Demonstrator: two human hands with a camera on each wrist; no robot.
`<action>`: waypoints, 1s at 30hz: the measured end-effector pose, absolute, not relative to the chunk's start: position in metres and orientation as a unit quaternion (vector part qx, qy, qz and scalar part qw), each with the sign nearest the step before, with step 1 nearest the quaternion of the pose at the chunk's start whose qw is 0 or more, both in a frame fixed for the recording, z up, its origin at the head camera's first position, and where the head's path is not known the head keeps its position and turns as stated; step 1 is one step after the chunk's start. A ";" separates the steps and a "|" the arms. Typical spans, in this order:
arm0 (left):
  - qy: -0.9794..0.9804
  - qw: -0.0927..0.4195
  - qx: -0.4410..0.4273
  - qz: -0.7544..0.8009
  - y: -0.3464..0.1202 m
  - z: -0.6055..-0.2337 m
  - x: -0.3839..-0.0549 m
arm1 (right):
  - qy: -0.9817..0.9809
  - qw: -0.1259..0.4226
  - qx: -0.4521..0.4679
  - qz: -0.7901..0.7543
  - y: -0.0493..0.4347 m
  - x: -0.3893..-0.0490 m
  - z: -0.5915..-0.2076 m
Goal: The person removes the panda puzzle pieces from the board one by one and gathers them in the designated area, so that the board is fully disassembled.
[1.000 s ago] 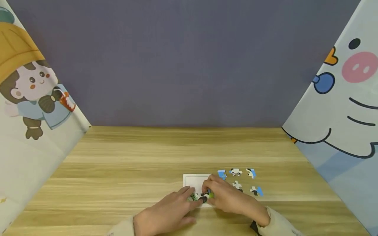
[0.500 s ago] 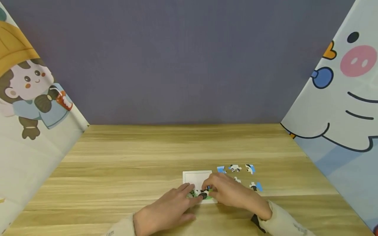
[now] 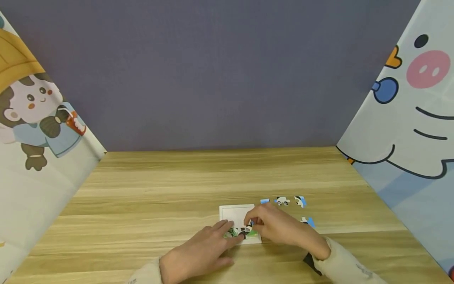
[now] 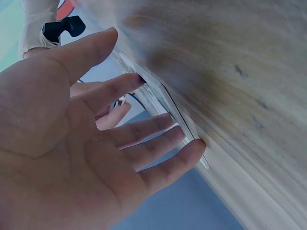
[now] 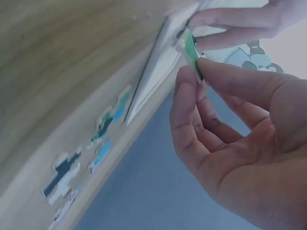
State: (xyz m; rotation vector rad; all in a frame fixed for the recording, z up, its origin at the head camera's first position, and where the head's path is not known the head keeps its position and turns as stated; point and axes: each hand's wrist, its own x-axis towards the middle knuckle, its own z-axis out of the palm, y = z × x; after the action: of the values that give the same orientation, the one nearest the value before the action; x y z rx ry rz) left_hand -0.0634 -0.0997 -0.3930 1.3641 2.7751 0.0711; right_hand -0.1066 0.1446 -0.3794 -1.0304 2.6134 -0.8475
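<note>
A white puzzle tray (image 3: 234, 213) lies on the wooden table, with panda-picture pieces (image 3: 242, 232) along its near side. My left hand (image 3: 200, 250) rests its fingertips on the tray's near left part. In the left wrist view, its fingers (image 4: 153, 146) are nearly straight. Over the tray's right side, my right hand (image 3: 281, 227) pinches a puzzle piece between thumb and forefinger. That puzzle piece (image 5: 191, 48) shows green in the right wrist view and is tilted up at the tray; whether it touches the other pieces is hard to tell.
Loose puzzle pieces lie right of the tray: a panda-face piece (image 3: 282, 201), a black-white-blue piece (image 3: 300, 201), a partly covered blue piece (image 3: 265, 201) and another piece (image 3: 310, 221) by my right wrist. A dark blue-grey panel (image 3: 220, 79) stands behind the table, with cartoon-printed panels at both sides.
My right hand has shifted slightly up and right, pinching the puzzle piece, and now covers more of the loose pieces. My left hand stays on the tray. The head view has tilted a little.
</note>
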 end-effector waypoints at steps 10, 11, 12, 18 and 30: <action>0.897 0.022 0.440 0.029 -0.100 -0.393 -0.067 | 0.889 0.104 -0.334 -0.295 0.152 -0.109 -0.370; 0.897 0.024 0.440 0.030 -0.100 -0.393 -0.067 | 0.887 0.102 -0.338 -0.298 0.154 -0.109 -0.369; 0.897 0.025 0.441 0.030 -0.100 -0.393 -0.067 | 0.884 0.099 -0.342 -0.302 0.157 -0.108 -0.369; 0.890 0.004 0.456 0.027 -0.098 -0.395 -0.067 | 0.876 0.083 -0.344 -0.328 0.181 -0.103 -0.369; 0.884 -0.045 0.463 0.049 -0.107 -0.398 -0.065 | 0.903 0.074 -0.276 -0.321 0.232 -0.086 -0.372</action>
State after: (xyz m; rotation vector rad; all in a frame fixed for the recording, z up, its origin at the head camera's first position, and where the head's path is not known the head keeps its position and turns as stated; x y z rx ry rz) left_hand -0.0648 -0.1074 -0.3976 1.4984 2.8583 0.1598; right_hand -0.0861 0.2322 -0.3725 -0.8272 2.7104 -0.9650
